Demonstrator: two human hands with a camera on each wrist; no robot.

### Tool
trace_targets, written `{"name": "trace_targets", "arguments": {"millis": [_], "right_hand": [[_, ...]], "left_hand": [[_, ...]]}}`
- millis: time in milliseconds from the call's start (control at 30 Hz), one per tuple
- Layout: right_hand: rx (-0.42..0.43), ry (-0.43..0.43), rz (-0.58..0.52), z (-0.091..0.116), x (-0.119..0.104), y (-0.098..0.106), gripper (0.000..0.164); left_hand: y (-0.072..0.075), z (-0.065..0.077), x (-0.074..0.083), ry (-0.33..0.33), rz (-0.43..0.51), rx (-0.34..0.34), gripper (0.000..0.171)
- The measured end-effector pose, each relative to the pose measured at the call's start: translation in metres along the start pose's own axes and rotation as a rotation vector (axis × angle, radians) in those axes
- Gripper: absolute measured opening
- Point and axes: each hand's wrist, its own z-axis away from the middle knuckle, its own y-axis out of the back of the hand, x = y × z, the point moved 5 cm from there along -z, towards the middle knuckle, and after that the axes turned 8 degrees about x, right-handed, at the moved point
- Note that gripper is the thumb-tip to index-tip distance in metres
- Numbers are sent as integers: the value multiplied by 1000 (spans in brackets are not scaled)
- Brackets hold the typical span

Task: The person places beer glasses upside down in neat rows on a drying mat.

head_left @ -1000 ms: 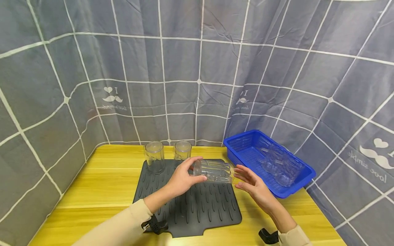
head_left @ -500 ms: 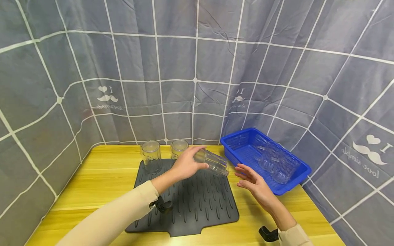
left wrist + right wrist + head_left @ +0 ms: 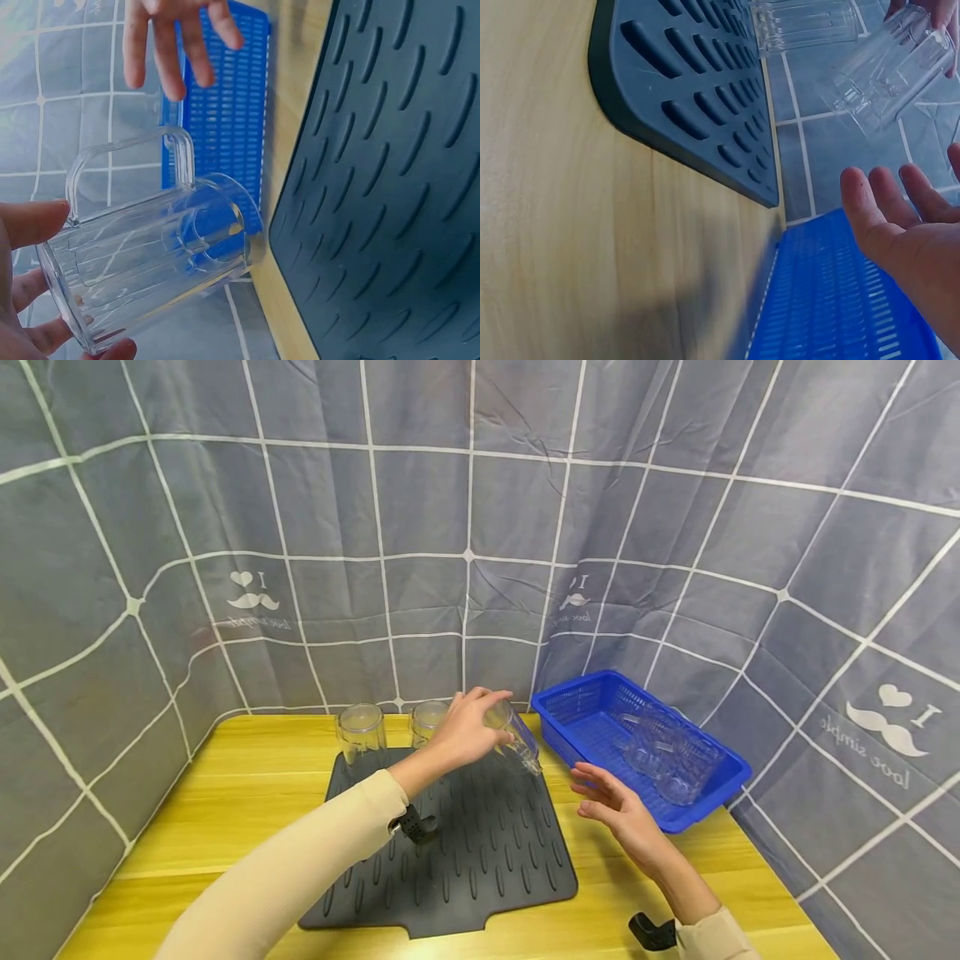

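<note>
My left hand (image 3: 465, 727) grips a clear glass mug (image 3: 150, 255) by one end, thumb on one side and fingers on the other. The mug is tilted over the back right of a dark ridged mat (image 3: 465, 868), its free end pointing down and right. Its handle (image 3: 127, 146) shows in the left wrist view. To the right, my right hand (image 3: 622, 814) hovers with fingers spread, holding nothing, between mat and basket. Two more glass mugs stand at the mat's back left: one mug (image 3: 362, 739) at the corner, another mug (image 3: 427, 720) partly hidden behind my left hand.
A blue plastic basket (image 3: 573, 756) stands at the back right, with several clear glass mugs (image 3: 671, 760) lying in it. The wooden tabletop (image 3: 232, 810) extends around the mat. A grey curtain (image 3: 420, 543) with white lines hangs along the back and sides.
My left hand has carried the mug back and slightly left, from nearly level to steeply tilted. The right hand has stayed almost in place, and the mug's end has moved away from it.
</note>
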Motion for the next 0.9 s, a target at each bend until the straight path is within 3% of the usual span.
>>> {"name": "trace_targets", "arguments": {"millis": [167,500,700,900], "right_hand": [[5,-17,25,1,3,0,58],[-10,-59,24,5,5,-2,57],[-17,-74,31,8,6,-3,61],[2,-69,35,12,10,2,60]], "left_hand": [[-4,-9,0,3,-22,-22,69],[-25,-25,-3,-33,-89,-167,72],[-33,-33,-9,-56,-178,-196,68],[-40,-39,-10,-60,-189,-222,69]]}}
